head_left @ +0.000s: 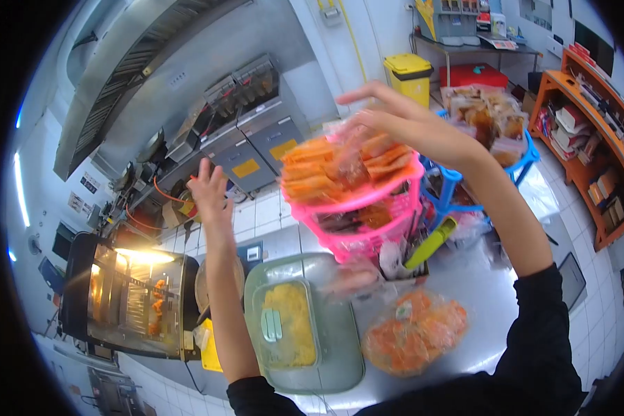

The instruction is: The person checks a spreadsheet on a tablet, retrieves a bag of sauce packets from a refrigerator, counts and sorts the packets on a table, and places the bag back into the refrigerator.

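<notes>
My left hand [212,197] is raised in the air with its fingers apart and nothing in it, left of a pink basket. My right hand [409,127] reaches over that pink plastic basket [412,186], fingers stretched out and partly smeared by motion. Packets of orange food [312,177] are piled in the basket's top tier, just below the right hand. Further packets show through the lower tier. Below, on the metal table [457,277], lie a clear bag of orange pieces [416,329] and a lidded container of yellow food [289,326] on a green tray [343,374].
A blue rack [527,156] with bagged brown food stands behind my right arm. A lime-green handled item [430,244] leans beside the pink basket. At left is a lit glass-fronted rotisserie oven [135,298]; fryers [246,111] stand behind. An orange shelf [568,118] is at right.
</notes>
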